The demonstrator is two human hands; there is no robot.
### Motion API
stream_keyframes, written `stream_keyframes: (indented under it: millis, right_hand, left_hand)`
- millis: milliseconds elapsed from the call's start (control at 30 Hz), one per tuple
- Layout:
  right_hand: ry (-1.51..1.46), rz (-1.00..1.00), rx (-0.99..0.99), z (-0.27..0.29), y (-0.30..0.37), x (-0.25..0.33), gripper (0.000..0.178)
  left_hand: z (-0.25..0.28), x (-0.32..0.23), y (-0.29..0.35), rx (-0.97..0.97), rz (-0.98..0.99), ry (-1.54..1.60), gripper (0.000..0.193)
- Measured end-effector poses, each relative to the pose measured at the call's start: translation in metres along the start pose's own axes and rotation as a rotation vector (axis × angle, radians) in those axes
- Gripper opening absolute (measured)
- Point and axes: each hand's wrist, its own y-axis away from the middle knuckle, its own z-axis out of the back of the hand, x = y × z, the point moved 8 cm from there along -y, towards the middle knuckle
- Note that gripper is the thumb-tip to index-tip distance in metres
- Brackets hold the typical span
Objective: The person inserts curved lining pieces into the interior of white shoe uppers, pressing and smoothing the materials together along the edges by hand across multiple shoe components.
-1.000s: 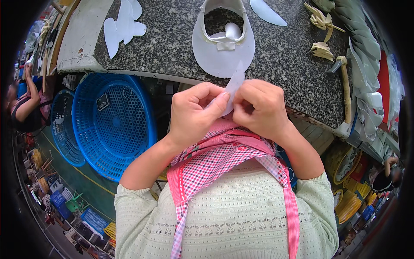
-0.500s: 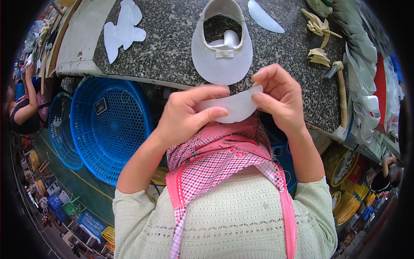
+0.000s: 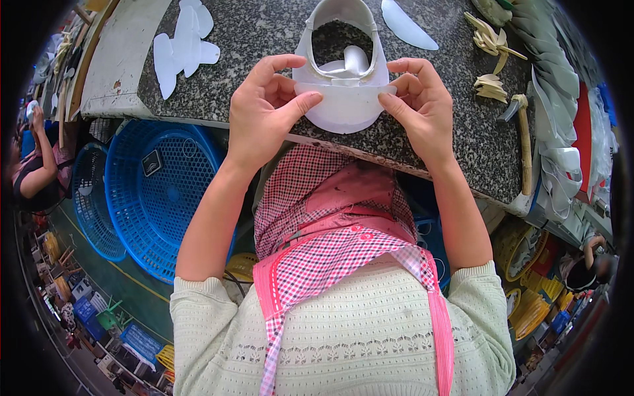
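A thin, translucent white crescent-shaped sheet (image 3: 347, 98) is stretched between my two hands, over the wide front of a white visor-like piece (image 3: 347, 125). My left hand (image 3: 267, 109) pinches one end of the sheet between thumb and fingers. At the other end my right hand (image 3: 419, 105) pinches it the same way. The visor-like piece lies on the speckled stone worktop (image 3: 244, 39), its oval opening away from me and a small curled white piece (image 3: 356, 59) inside. Whether the sheet touches it all along, I cannot tell.
Similar white pieces (image 3: 188, 43) lie at the left, and a single white crescent (image 3: 408, 25) at the far right. A wooden-handled hammer (image 3: 523, 145) and tan scraps (image 3: 490, 87) lie along the right edge. Stacked white parts (image 3: 551, 86) stand beyond. Blue baskets (image 3: 165, 198) sit below left.
Both hands have moved forward with the white sheet, from above my lap to over the visor-like piece. The left fingers have shifted to the sheet's end, and it now hangs straighter.
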Motion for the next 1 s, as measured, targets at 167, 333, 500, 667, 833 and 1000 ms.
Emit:
stream_keyframes:
  millis: [167, 333, 500, 667, 833, 1000]
  right_hand:
    - [0.001, -0.017, 0.003, -0.001, -0.002, -0.002, 0.033]
    - [-0.013, -0.042, 0.017, -0.002, -0.001, -0.003, 0.034]
    - [0.015, -0.051, 0.015, -0.003, -0.001, -0.004, 0.034]
    - [0.219, -0.049, 0.024, -0.006, -0.002, 0.004, 0.035]
    - [0.416, -0.034, 0.048, -0.010, -0.004, 0.008, 0.033]
    - [0.550, 0.096, 0.058, -0.011, -0.003, 0.013, 0.019]
  left_hand:
    - [0.000, 0.003, 0.000, -0.002, 0.017, 0.004, 0.039]
    - [0.000, 0.009, 0.001, -0.002, 0.030, -0.005, 0.038]
    - [0.000, 0.012, 0.001, -0.016, 0.028, -0.010, 0.038]
    - [-0.001, 0.006, 0.001, -0.030, 0.067, -0.218, 0.041]
    - [0.001, -0.039, 0.001, -0.170, -0.390, -0.993, 0.049]
    - [-0.032, -0.018, 0.041, 0.157, -0.642, -1.019, 0.042]
